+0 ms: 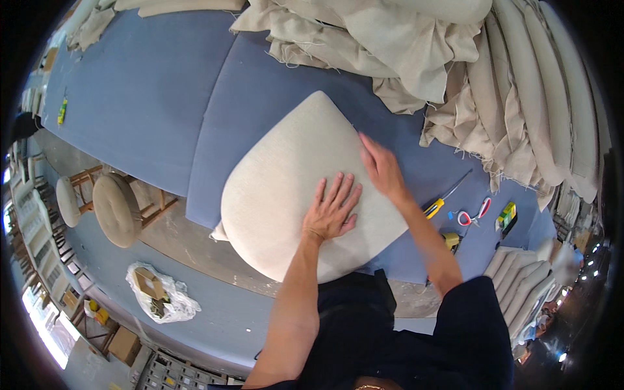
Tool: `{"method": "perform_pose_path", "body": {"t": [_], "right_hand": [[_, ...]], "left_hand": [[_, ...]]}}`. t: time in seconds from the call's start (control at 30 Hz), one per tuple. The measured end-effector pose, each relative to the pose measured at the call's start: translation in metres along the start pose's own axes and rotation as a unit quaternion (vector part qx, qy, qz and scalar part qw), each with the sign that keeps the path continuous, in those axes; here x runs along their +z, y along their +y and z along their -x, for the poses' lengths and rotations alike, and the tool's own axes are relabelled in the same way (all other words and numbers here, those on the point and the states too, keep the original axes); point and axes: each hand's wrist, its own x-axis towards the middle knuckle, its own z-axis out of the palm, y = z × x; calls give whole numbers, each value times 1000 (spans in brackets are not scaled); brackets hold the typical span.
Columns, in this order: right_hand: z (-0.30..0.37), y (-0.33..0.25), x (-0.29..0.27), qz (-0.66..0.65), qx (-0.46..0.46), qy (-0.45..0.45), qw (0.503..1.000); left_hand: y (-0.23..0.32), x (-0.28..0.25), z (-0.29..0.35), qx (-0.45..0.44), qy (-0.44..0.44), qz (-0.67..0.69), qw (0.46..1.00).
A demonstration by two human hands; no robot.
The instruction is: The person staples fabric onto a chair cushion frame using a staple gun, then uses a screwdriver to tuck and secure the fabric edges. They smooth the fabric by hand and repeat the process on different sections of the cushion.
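Nearby, screwdriver (436,207) between cushion (279,188) and scissors (474,220)

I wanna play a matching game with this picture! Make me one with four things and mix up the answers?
Things:
1. Left hand
2. Right hand
3. Scissors
4. Screwdriver-like tool

Clues:
A. Yellow at one end, with a long thin shaft
B. Spread out on top of the cream cushion
C. Red and white loops
D. By the cushion's right edge

Right pairs: 1-B, 2-D, 3-C, 4-A
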Motion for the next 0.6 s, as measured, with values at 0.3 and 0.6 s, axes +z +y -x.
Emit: {"method": "perform_pose_path", "body": {"t": [0.3,0.6], "right_hand": [[199,34,-48,-6,254,58,965],[258,81,-93,130,204,224,944]], "left_hand": [[9,-6,1,-25,-17,-4,1000],[29,-5,4,-52,20,-47,997]]}}
